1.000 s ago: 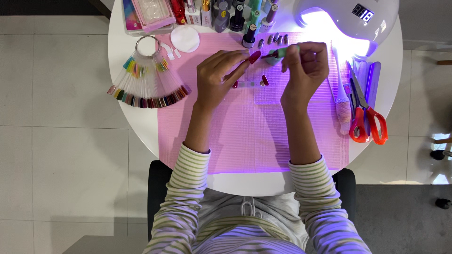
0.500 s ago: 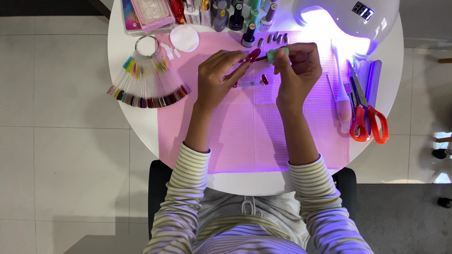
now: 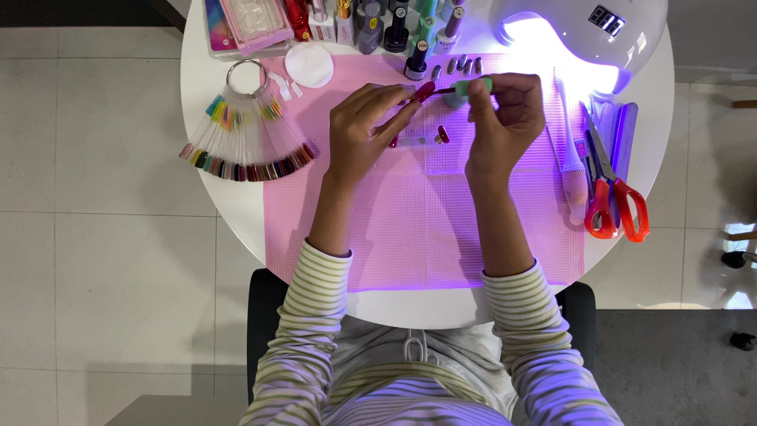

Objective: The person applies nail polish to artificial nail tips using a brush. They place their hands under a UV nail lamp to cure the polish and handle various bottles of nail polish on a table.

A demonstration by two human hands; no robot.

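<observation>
The right hand point(image 3: 505, 118) is curled up tight around a green-capped polish brush point(image 3: 465, 88), pinched between thumb and fingers, with the bristle end pointing left toward the other hand. The left hand point(image 3: 367, 130) is half closed, its fingertips pinching a single red false nail point(image 3: 425, 90) and holding it up just above the pink mat point(image 3: 426, 229), so that brush tip and nail meet (or very nearly; from here I cannot tell whether they touch). The nail in hand already looks fully red, so I'd judge its coat is mostly on. Just below the hands lies a small clear strip point(image 3: 422, 140) with a couple more red nails point(image 3: 443, 134) on it, which look painted. Further up the mat, a short row of pale, unpainted-looking nail tips point(image 3: 461, 65) waits beside an open polish bottle point(image 3: 415, 63), so I'd say a good share is left. Beyond that stand a row of polish bottles point(image 3: 378, 20) and a white curing lamp point(image 3: 587, 35) glowing violet, with nothing that I can see under it. Off to the left is a fan of colour swatches point(image 3: 244, 142) on a ring, and to the right red-handled scissors point(image 3: 615, 201) on the round white table point(image 3: 205, 95).
</observation>
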